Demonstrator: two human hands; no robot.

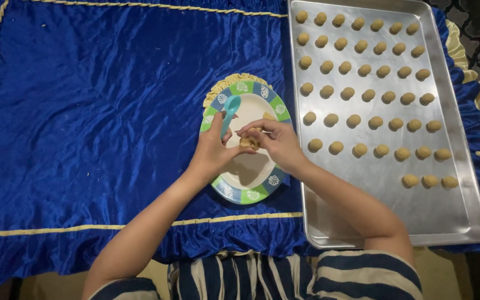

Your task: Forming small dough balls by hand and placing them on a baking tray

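Note:
My left hand (213, 151) holds a small teal spoon (230, 111) upright over a round plate (263, 186) with a green, blue and white patterned rim. My right hand (276, 143) pinches a lump of tan dough (249, 142) between its fingers, right beside the left hand's fingertips. Both hands meet above the middle of the plate. A small piece of dough (268, 116) lies on the plate just beyond the right hand.
A long metal baking tray (456, 219) lies to the right, holding several rows of small dough balls (353, 120). Everything rests on a shiny blue cloth (84, 122) with gold cord trim. A striped garment (284, 280) shows at the bottom edge.

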